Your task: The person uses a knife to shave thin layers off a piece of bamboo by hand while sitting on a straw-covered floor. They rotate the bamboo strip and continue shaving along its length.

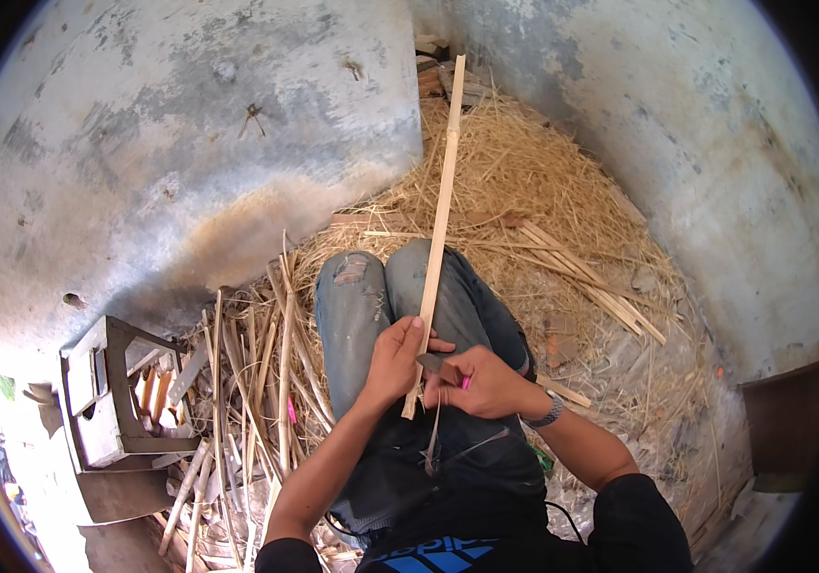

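A long, pale split bamboo strip (445,191) slants up and away across my lap, with a joint ridge near its far end. My left hand (396,360) is closed around its lower part, thumb along the strip. Close by on the right, my right hand (482,384) grips a knife (440,367) by a handle that shows some pink. The dark blade lies against the strip's edge just below my left fingers. A thin shaving (435,432) hangs down beneath the blade. My right wrist carries a watch (548,413).
Straw-like shavings (524,181) heap up ahead between two weathered walls (190,115). Several cut strips (595,277) lie on the right. Many bamboo sticks (287,372) crowd my left side, beside a worn box-like frame (94,449). A brown panel (791,420) stands far right.
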Available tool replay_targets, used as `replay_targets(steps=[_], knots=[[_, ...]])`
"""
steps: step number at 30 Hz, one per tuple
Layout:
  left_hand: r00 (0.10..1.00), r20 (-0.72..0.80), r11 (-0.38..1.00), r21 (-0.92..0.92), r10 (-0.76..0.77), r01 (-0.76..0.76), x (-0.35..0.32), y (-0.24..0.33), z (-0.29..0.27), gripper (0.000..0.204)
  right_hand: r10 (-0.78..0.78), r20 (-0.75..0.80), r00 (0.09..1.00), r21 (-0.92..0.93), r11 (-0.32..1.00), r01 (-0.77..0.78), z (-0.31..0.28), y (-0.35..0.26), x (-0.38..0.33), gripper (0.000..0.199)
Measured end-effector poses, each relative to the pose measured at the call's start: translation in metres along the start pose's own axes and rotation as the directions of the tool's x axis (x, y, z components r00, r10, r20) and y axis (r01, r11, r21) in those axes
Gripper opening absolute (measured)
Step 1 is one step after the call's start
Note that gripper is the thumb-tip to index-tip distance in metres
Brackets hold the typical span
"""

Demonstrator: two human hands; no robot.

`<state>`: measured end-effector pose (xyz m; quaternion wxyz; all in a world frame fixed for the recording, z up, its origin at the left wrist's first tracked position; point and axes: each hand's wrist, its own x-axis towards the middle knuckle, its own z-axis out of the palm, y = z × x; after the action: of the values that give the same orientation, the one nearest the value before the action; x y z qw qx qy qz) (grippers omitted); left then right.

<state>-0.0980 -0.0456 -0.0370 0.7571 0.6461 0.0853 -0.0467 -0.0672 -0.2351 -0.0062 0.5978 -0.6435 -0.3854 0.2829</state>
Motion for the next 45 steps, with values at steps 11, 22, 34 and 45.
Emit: replay_targets(steps=[11,22,34,45], knots=[[0.991,-0.113,0.983,0.177,0.071,-0.051,-0.003,-0.008,0.005,0.038,0.296,0.390,0.872,0.169,0.908,-0.384,-0.050,-0.060,-0.068,0.015],[0.941,0.135,0.949,0.085,-0.312,0.303,-0.071,0.041,-0.040,0.037,-0.076,-0.875,0.477,-0.457,0.452,-0.766,-0.142,-0.033,-0.113,0.038],[0.890,0.181,0.906,0.024,-0.419,0.422,-0.127,0.009,-0.108,0.041,-0.140,-0.681,0.718,-0.447,0.857,-0.257,-0.107,-0.003,0.008,0.032],[0.883,0.317,0.885,-0.202,-0.347,0.420,-0.107,-0.002,-0.089,0.038,-0.327,-0.610,0.722,-0.571,0.813,-0.114,-0.125,0.044,0.073,0.037]])
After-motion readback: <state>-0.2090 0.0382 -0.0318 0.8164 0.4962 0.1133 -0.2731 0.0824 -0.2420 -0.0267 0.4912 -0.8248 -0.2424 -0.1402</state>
